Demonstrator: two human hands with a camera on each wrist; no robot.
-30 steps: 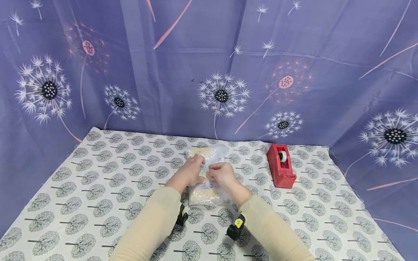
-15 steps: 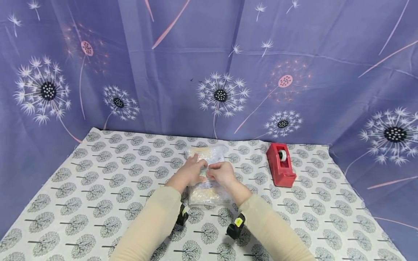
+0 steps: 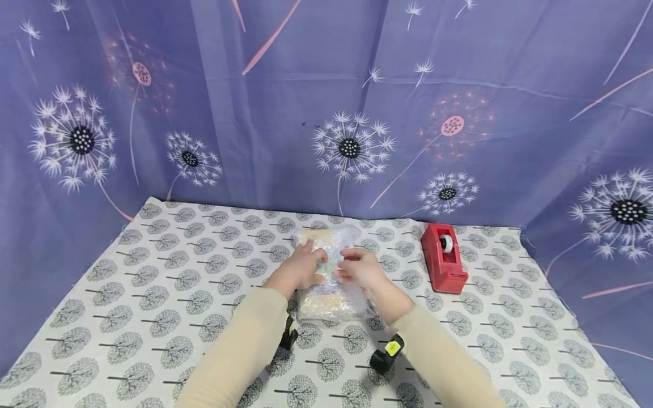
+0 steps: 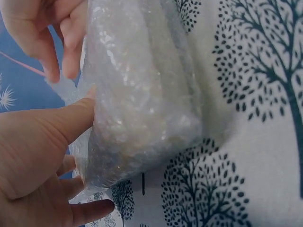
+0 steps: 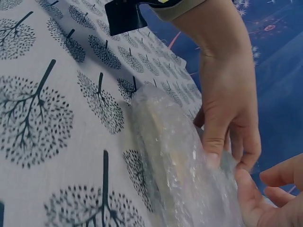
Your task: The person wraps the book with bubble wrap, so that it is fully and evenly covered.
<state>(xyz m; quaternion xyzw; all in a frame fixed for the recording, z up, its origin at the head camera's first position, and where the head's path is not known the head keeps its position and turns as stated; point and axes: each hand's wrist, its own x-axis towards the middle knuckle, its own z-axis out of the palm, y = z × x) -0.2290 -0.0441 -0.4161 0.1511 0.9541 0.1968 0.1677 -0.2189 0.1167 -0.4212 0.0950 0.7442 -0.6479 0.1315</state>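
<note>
A bubble-wrapped package [image 3: 326,309] lies flat on the cloth, with something pale yellow showing through its clear film. My left hand [image 3: 300,268] rests on its left side, thumb and fingers spread; in the left wrist view the thumb presses the package [image 4: 137,90] while the smaller fingers lie along its edge. Just right of it, my right hand [image 3: 363,272] hovers at the package's right side with its fingers parted and loosely bent. No held thing shows between those fingers. The middle of the wrap is partly hidden by both hands.
A red tape dispenser [image 3: 442,263] with a white roll stands to the right of the package. A tree-patterned cloth [image 3: 178,317] covers the table. Behind it hangs a blue-purple curtain [image 3: 265,141] with dandelion prints.
My right hand has moved a little to the right, away from the left, and its pinched fingers have parted. The left hand stays on the package. The head view has shifted slightly.
</note>
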